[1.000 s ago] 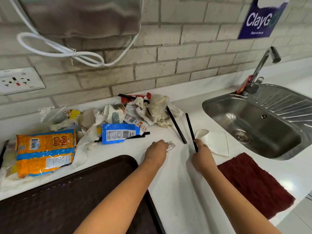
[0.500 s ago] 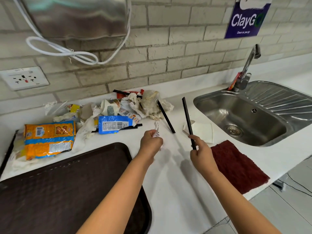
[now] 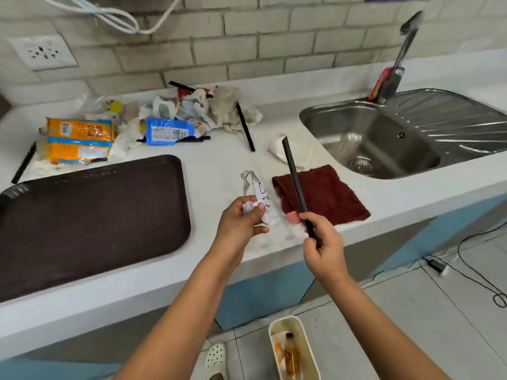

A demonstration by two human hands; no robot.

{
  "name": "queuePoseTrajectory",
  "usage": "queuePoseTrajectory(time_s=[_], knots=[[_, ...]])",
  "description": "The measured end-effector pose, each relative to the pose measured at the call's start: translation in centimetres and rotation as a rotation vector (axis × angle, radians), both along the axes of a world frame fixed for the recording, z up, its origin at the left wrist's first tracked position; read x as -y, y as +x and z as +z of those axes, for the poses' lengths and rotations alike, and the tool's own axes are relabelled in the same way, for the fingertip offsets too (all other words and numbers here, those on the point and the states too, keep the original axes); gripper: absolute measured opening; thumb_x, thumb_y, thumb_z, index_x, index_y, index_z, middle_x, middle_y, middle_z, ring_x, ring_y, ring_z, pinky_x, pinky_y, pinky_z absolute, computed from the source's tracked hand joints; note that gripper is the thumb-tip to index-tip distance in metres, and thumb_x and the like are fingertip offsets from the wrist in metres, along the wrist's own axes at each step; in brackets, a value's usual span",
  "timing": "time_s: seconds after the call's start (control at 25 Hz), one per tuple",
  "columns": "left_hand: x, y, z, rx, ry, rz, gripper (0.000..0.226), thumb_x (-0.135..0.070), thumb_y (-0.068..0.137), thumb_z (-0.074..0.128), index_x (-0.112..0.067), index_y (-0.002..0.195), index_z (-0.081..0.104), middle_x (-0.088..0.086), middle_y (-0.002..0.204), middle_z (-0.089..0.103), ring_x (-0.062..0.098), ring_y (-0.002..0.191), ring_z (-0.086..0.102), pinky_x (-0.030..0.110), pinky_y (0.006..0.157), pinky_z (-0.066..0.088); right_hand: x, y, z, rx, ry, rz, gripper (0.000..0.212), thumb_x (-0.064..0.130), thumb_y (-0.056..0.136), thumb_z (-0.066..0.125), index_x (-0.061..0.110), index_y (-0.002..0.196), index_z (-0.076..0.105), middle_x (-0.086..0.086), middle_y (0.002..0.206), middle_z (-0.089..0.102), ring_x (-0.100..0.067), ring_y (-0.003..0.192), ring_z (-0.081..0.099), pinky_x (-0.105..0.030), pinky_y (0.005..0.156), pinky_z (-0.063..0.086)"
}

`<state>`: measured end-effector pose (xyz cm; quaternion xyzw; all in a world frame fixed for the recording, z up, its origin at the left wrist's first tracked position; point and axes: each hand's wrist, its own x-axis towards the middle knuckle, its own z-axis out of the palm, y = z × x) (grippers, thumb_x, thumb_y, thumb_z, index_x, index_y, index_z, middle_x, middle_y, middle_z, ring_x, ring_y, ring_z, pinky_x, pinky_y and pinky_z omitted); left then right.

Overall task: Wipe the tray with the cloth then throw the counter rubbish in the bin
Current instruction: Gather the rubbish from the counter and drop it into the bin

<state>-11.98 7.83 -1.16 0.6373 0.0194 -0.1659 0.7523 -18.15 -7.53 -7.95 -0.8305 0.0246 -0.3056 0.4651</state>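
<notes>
A dark brown tray (image 3: 90, 215) lies on the white counter (image 3: 216, 154) at the left. The dark red cloth (image 3: 326, 196) lies flat near the counter's front edge. My left hand (image 3: 241, 220) pinches a crumpled white wrapper (image 3: 260, 198) above the counter edge. My right hand (image 3: 323, 242) grips a long black straw (image 3: 295, 182) that points up over the cloth. A pile of rubbish (image 3: 170, 119) sits along the wall: orange packets (image 3: 79, 141), a blue wrapper (image 3: 170, 131), tissues, more black straws. A small white bin (image 3: 293, 349) stands on the floor below.
A steel sink (image 3: 384, 138) with a tap (image 3: 403, 53) is at the right. A white paper piece (image 3: 277, 148) lies behind the cloth. A wall socket (image 3: 41, 52) and white cable (image 3: 115, 20) are above. A white shoe (image 3: 216, 360) and black cables (image 3: 480, 275) lie on the floor.
Both hands lifted from the counter and drew back toward its front edge, the left with the white wrapper, the right with the black straw. The view tilted down, revealing the floor and bin.
</notes>
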Motion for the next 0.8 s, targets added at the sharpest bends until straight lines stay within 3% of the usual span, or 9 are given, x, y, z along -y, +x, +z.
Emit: queuePoseTrajectory(time_s=[0.12,0.24,0.32,0.4,0.56,0.68,0.8], knots=[[0.6,-5.4,-2.1,-0.009,0.07,0.01,0.015,-0.008,0.091,0.056,-0.021,0.085,0.056,-0.004,0.071,0.059,0.001,0.05,0.054,0.016,0.048,0.044,1.1,-5.4,-3.0,0.011,0.005,0.068,0.041,0.006,0.071,0.037,0.016,0.105,0.058,-0.003,0.078,0.054,-0.005,0.067,0.047,-0.012,0.06,0.04],[0.6,-9.8,-4.9,-0.048,0.136,0.002,0.022,-0.004,0.09,0.056,-0.025,0.083,0.056,-0.005,0.073,0.059,0.001,0.055,0.051,0.012,0.045,0.036,1.9,-10.8,-7.3,-0.1,-0.013,0.099,0.039,0.009,0.073,0.035,0.016,0.106,0.054,0.008,0.081,0.05,0.005,0.074,0.047,-0.004,0.065,0.037],[0.2,-12.2,-7.4,-0.107,0.17,0.006,0.022,0.001,0.089,0.054,-0.02,0.085,0.057,-0.003,0.079,0.06,-0.003,0.054,0.054,0.008,0.046,0.037,2.5,-14.2,-10.3,-0.21,-0.051,0.109,0.038,0.012,0.075,0.035,0.019,0.108,0.052,0.01,0.086,0.049,0.009,0.079,0.047,-0.004,0.067,0.039],[-0.3,-14.4,-10.7,-0.209,0.255,-0.034,0.021,0.002,0.089,0.053,-0.018,0.085,0.058,0.001,0.084,0.062,-0.001,0.055,0.055,0.011,0.049,0.04,3.1,-18.0,-13.6,-0.335,-0.127,0.142,0.039,0.015,0.077,0.036,0.02,0.112,0.05,0.009,0.094,0.05,0.001,0.078,0.051,-0.012,0.065,0.045],[-1.3,-17.3,-17.8,-0.397,0.441,-0.143,0.01,-0.008,0.093,0.051,-0.013,0.098,0.058,0.009,0.1,0.064,0.013,0.072,0.056,0.022,0.055,0.046,3.8,-25.1,-20.2,-0.738,-0.241,0.165,0.043,0.015,0.081,0.038,0.027,0.121,0.048,0.006,0.111,0.051,-0.013,0.076,0.059,-0.022,0.064,0.05],[-1.5,-18.0,-20.9,-0.405,0.544,-0.152,0.013,-0.016,0.092,0.055,-0.009,0.103,0.059,0.012,0.094,0.065,0.013,0.064,0.055,0.023,0.055,0.044,3.9,-28.2,-22.6,-1.196,-0.218,0.118,0.045,0.009,0.088,0.042,0.029,0.128,0.045,-0.002,0.121,0.055,-0.02,0.094,0.061,-0.026,0.08,0.05],[-1.3,-17.9,-23.0,-0.367,0.664,-0.24,0.018,-0.018,0.093,0.055,-0.008,0.107,0.06,0.009,0.108,0.064,0.016,0.083,0.055,0.024,0.07,0.044,3.2,-28.3,-23.4,-1.46,-0.054,0.089,0.032,0.005,0.09,0.042,0.031,0.108,0.048,-0.009,0.114,0.058,-0.018,0.079,0.058,-0.019,0.072,0.046]])
